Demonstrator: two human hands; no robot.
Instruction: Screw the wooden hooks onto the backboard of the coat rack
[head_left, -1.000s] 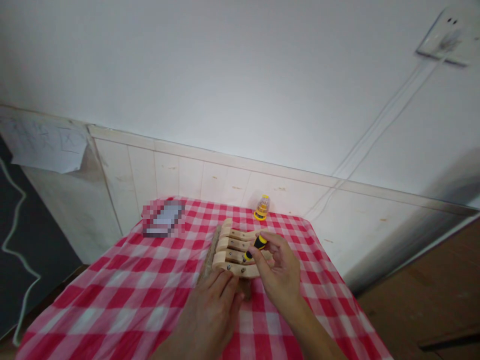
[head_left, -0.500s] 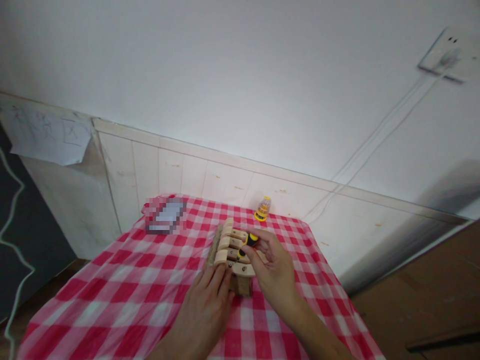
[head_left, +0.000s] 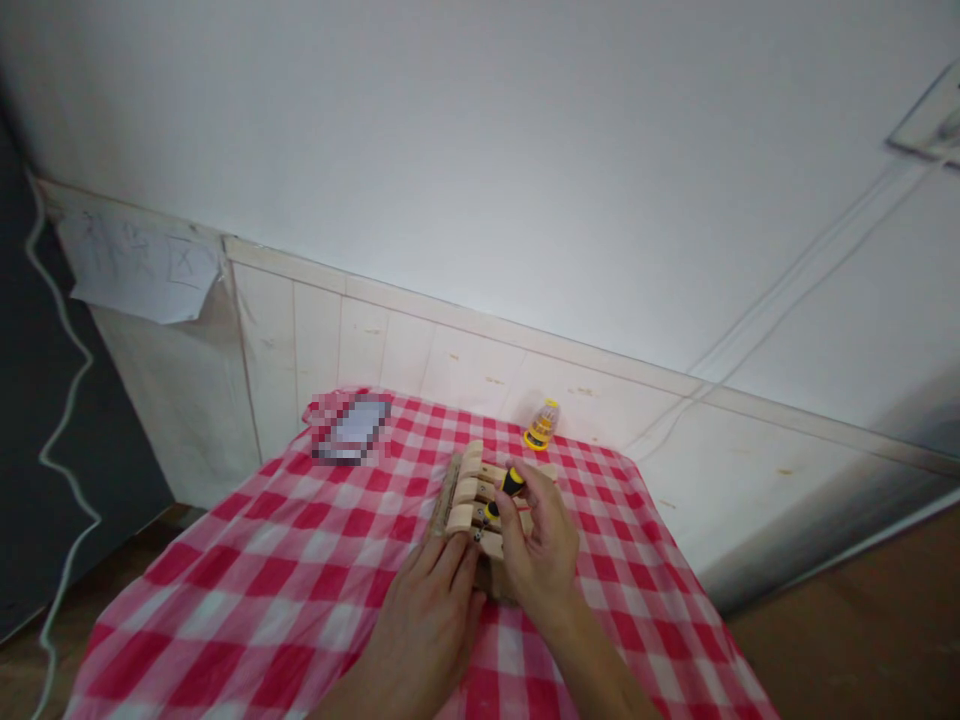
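wooden rack (head_left: 466, 490): curved slats, lying flat toward the far middle of the counter (head_left: 247, 590).
right hand (head_left: 541, 548): fingers clenched round the black-and-yellow screwdriver (head_left: 507, 490); tip down on a slat.
left hand (head_left: 435, 612): flat, not gripping; fingertips press the rack's near edge.
counter: red-and-white checked cloth.
bit holder (head_left: 541, 425): yellow, just beyond the rack, by the wall.
pixelated item (head_left: 351, 428): far left corner.
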